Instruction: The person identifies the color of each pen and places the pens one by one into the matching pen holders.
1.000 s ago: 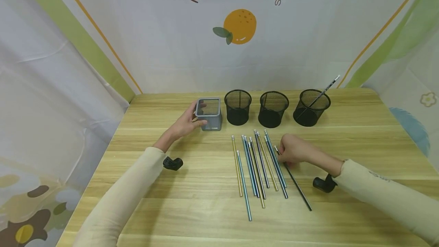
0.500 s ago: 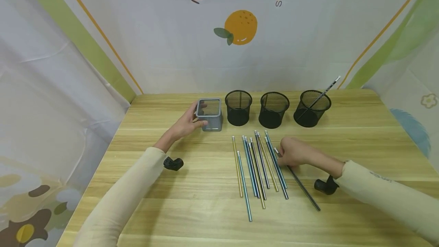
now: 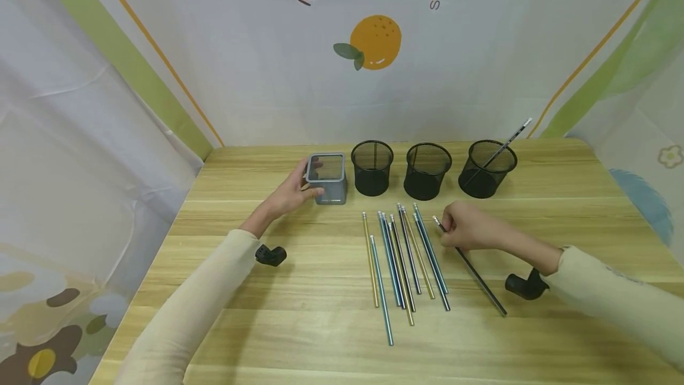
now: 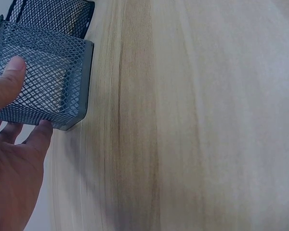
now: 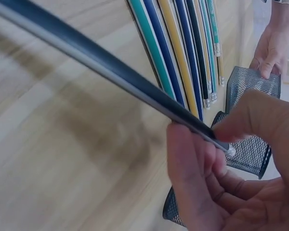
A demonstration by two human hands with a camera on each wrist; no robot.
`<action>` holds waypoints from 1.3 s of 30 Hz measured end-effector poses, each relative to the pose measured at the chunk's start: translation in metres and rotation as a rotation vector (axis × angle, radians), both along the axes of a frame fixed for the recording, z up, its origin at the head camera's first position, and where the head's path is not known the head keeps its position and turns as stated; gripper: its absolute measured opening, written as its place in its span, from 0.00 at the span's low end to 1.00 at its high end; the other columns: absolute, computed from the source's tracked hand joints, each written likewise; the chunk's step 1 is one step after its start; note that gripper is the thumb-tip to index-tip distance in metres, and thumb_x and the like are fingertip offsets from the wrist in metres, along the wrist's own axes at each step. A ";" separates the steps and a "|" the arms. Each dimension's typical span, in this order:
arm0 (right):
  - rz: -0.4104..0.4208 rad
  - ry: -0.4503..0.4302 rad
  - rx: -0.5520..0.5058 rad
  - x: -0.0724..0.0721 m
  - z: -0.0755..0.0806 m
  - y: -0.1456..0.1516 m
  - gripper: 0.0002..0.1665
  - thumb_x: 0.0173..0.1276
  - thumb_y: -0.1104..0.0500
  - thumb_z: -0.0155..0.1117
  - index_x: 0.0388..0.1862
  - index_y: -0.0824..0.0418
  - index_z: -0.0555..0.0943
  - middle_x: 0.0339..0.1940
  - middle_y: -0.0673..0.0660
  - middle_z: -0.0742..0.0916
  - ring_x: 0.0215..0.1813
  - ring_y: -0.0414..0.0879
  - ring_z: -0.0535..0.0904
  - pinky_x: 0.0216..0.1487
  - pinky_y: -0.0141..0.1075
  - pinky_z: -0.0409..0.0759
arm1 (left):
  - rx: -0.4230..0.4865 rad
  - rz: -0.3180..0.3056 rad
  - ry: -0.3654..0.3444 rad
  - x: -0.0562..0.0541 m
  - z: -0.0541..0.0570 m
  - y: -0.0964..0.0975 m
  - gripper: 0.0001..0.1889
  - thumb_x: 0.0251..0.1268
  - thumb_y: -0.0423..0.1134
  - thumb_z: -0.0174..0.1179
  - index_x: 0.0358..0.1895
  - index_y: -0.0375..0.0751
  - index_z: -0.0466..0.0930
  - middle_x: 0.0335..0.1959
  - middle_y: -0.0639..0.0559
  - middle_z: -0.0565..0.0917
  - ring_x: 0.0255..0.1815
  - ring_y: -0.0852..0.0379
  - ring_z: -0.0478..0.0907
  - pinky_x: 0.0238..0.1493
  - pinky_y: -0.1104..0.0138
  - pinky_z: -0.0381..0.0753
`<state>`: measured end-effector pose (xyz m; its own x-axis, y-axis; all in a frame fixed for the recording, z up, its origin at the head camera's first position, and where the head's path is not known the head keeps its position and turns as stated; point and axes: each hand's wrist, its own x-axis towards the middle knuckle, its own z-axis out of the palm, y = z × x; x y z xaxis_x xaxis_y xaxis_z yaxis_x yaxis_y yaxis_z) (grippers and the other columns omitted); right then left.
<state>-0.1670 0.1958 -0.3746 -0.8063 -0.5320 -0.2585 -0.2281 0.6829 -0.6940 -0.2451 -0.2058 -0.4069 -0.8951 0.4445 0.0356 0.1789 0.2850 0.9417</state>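
Note:
My right hand (image 3: 464, 227) pinches a black pencil (image 3: 472, 269) near its eraser end; the pencil slants down toward me, its far tip low over the table. In the right wrist view thumb and fingers (image 5: 202, 178) close round the black pencil (image 5: 101, 62). Several pencils (image 3: 403, 260), blue, gold and black, lie in a row left of that hand. My left hand (image 3: 291, 192) grips the side of a square grey mesh holder (image 3: 326, 178); the left wrist view shows thumb and fingers (image 4: 9, 82) on the grey mesh holder (image 4: 43, 77).
Three round black mesh cups (image 3: 371, 166) (image 3: 426, 170) (image 3: 485, 167) stand in a line behind the pencils; the right one holds a black pencil (image 3: 504, 144). The wooden table (image 3: 320, 325) is backed by a printed cloth wall.
My right hand has lifted the black pencil's eraser end and shifted right and a little farther from me, away from the row. The left hand has stayed on the grey holder.

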 end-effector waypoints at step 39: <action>-0.188 0.321 -0.396 0.004 0.027 0.056 0.06 0.68 0.77 0.60 0.41 0.74 0.75 0.31 0.61 0.84 0.31 0.46 0.84 0.31 0.35 0.86 | -0.022 0.012 -0.005 0.001 0.003 0.002 0.38 0.73 0.24 0.58 0.79 0.34 0.47 0.76 0.36 0.57 0.75 0.32 0.58 0.71 0.47 0.65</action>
